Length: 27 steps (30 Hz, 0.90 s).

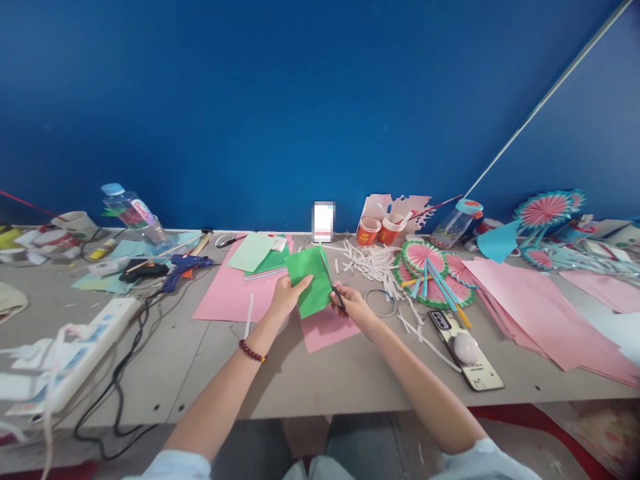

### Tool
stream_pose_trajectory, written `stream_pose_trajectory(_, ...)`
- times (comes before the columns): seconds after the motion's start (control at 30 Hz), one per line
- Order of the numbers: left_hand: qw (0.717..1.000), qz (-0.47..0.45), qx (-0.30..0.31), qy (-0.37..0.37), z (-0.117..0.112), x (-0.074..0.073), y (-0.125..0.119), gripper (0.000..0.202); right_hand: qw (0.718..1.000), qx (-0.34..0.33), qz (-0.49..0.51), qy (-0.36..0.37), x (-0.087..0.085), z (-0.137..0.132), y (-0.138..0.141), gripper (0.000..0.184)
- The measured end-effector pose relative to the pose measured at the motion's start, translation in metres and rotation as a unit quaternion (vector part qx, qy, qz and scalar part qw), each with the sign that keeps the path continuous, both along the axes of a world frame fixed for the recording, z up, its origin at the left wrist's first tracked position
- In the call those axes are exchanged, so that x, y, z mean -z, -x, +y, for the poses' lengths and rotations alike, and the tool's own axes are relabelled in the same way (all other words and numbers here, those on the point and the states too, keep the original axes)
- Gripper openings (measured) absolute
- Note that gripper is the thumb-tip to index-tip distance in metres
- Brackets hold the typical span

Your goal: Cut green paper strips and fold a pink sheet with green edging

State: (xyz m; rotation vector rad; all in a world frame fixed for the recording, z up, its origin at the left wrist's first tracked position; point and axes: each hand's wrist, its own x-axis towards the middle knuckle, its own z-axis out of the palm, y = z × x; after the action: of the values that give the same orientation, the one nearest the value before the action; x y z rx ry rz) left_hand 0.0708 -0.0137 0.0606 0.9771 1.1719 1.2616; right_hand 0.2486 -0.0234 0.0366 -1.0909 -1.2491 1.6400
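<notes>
Held up over the middle of the table is a sheet of green paper [313, 293]. My left hand [289, 293] grips its left side, thumb lying on top and the other fingers behind it. In my right hand [354, 308] is a pair of scissors [340, 298] with dark handles; the blades lie at the green sheet's right edge. How far the blades are apart cannot be made out. Beneath both hands lies pink paper [220, 297], with light green sheets [250, 252] and more green paper on top of it, just beyond my left hand.
White paper strips [373, 260] are heaped beyond my right hand, near red paper cups [369, 230]. Watermelon-patterned paper fans [425, 263], a phone [470, 357] and pink sheets [545, 307] lie right. A blue glue gun [185, 267], a power strip [85, 353] and cables occupy the left.
</notes>
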Motion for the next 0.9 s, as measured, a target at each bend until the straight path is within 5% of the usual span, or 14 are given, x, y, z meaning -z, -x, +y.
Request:
stream_pose_trajectory(0.43, 0.999, -0.022, 0.015, 0.018, -0.0015, -0.0020, 0.0006, 0.047, 0.999, -0.034, 0.035, -0.013, -0.0015, -0.0013, -0.0018, 0.048)
stream_pose_trajectory(0.9, 0.995, 0.028, 0.098, 0.001, -0.0055, 0.0017, -0.0032, 0.041, 0.999, 0.013, 0.033, -0.005, 0.0027, 0.0019, -0.0029, 0.049)
